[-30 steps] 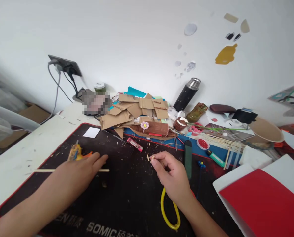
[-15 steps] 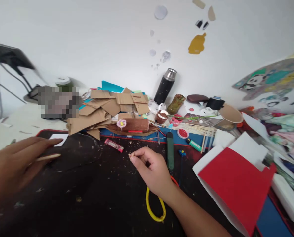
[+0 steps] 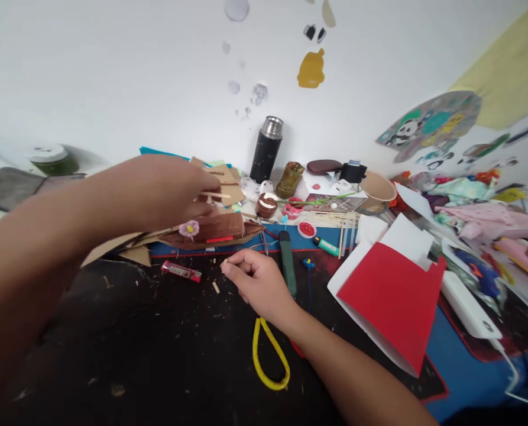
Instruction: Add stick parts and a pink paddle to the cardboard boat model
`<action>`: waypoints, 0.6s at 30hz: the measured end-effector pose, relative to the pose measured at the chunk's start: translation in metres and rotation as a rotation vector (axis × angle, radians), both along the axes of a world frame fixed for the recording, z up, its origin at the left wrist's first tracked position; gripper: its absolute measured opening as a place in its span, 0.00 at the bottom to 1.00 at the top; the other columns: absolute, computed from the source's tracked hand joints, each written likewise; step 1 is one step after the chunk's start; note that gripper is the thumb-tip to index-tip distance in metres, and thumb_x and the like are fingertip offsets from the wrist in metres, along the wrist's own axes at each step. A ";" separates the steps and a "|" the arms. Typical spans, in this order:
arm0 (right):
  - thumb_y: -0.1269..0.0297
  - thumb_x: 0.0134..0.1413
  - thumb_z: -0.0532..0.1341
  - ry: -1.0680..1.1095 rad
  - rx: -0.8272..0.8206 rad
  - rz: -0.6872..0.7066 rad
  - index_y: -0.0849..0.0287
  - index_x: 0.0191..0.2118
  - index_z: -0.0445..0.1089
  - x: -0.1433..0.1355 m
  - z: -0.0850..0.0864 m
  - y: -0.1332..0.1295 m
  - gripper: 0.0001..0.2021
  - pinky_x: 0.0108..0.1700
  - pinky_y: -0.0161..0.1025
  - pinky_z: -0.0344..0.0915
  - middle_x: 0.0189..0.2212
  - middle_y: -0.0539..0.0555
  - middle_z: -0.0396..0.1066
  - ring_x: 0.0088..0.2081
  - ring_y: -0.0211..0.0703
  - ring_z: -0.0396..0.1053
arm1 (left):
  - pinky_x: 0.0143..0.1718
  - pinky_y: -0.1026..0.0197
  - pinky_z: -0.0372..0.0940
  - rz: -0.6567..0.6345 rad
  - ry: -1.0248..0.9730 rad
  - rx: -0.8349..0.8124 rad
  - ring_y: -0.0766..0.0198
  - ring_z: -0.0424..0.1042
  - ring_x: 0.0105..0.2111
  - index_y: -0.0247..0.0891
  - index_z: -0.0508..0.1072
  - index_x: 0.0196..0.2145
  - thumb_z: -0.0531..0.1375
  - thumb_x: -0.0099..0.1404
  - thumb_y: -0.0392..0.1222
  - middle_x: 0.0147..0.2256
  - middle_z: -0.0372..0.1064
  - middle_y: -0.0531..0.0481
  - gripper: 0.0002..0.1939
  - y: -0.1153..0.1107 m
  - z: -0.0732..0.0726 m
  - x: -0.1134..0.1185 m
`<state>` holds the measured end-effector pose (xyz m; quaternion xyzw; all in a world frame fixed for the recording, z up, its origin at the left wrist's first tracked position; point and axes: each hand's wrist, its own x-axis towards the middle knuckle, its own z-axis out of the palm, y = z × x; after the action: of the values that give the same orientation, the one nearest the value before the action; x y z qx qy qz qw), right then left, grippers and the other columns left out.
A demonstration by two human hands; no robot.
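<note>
My left hand reaches over the cardboard pieces, its fingers closed on a thin wooden stick that points right. Just below it lies a brown model boat with a pink-white flower on its side. My right hand hovers over the dark mat, thumb and forefinger pinching a tiny pale wood piece. Beneath it, a small wood scrap lies on the mat. Under my right wrist shows a yellow looped handle; the rest of that tool is hidden.
A pink-red small packet, a green-handled cutter and a teal lighter lie around my right hand. A black thermos stands by the wall. Red card and a white power strip occupy the right side.
My left hand has moved right and away from me, from the mat's left side to above the cardboard, carrying the stick. The view has turned right. My right hand keeps its pinch.
</note>
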<state>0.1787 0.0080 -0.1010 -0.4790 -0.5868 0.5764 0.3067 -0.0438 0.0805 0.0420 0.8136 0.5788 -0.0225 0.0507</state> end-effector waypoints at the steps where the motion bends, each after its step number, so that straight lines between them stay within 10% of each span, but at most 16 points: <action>1: 0.57 0.69 0.71 -0.016 0.012 -0.011 0.54 0.39 0.77 0.000 0.001 0.002 0.08 0.28 0.36 0.57 0.19 0.40 0.61 0.21 0.37 0.60 | 0.48 0.51 0.65 0.015 0.077 -0.041 0.52 0.75 0.37 0.41 0.85 0.50 0.60 0.77 0.50 0.40 0.81 0.44 0.17 0.010 0.001 0.004; 18: 0.64 0.70 0.73 -0.271 0.198 -0.044 0.55 0.38 0.79 -0.009 0.007 0.017 0.06 0.35 0.38 0.58 0.22 0.42 0.68 0.27 0.39 0.66 | 0.33 0.58 0.56 -0.074 0.102 -0.179 0.61 0.67 0.28 0.38 0.82 0.39 0.61 0.74 0.40 0.33 0.80 0.48 0.09 0.036 -0.012 0.017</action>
<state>0.1696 0.0253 -0.0938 -0.5325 -0.6662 0.4388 0.2829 -0.0268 0.1164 0.0295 0.8245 0.5458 -0.1172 0.0928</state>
